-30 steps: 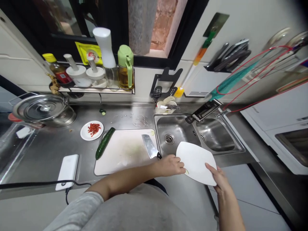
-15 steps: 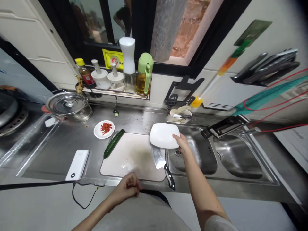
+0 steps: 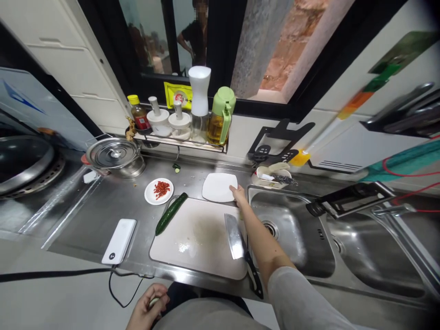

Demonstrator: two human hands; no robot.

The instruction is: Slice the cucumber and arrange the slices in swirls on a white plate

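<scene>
My right hand (image 3: 239, 196) grips the right edge of a white rectangular plate (image 3: 219, 187), behind the cutting board (image 3: 192, 256). My left hand (image 3: 151, 305) is in front of the counter with its fingers curled round a small pale-green piece, mostly hidden. A whole cucumber (image 3: 171, 214) lies across the board's left edge. On the board's right side rests a cleaver (image 3: 234, 233), its black handle reaching over the front edge. Left of the cucumber stands a small white plate (image 3: 148, 191) with chopped red bits (image 3: 161, 189).
A double sink (image 3: 292, 229) is on the right, a lidded steel pot (image 3: 118, 156) at the back left. Seasoning jars and an oil bottle (image 3: 220, 117) fill the wall rack. A white power bank (image 3: 119, 240) with a cable lies front left. Cucumber scraps (image 3: 176, 167) lie behind.
My right hand has carried the white plate left and back, from over the sink's edge to behind the board. My left hand has dropped lower and left. The view has shifted.
</scene>
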